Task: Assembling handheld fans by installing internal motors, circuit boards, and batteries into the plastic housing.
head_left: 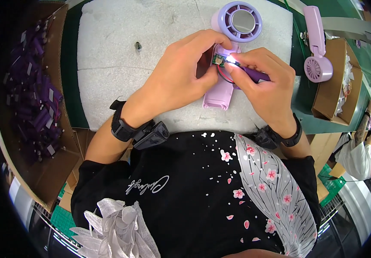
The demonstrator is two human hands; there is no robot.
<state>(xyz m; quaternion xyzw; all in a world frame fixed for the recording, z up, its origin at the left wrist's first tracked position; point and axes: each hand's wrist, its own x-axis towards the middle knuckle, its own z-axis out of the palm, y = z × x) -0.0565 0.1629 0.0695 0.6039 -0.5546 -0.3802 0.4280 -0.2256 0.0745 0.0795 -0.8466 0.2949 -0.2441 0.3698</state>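
A green worktop holds a white foam pad, and a lilac handheld fan lies open on the pad. Its long side runs from 12 o'clock to 6 o'clock, with the round head at 12 o'clock, away from the person, and the handle end at 6 o'clock, near the black shirt. The left hand is curled at 9 o'clock of the handle, with its thumb and fingers pinching a tiny circuit board over the open handle. The right hand sits at 3 o'clock, closed around a dark purple battery, and its fingertips meet the board where a small light glows. Red and black wires loop between the two hands. At 9 o'clock, well apart, a cardboard box is full of purple batteries. At 2 o'clock another pink fan lies over a second box.
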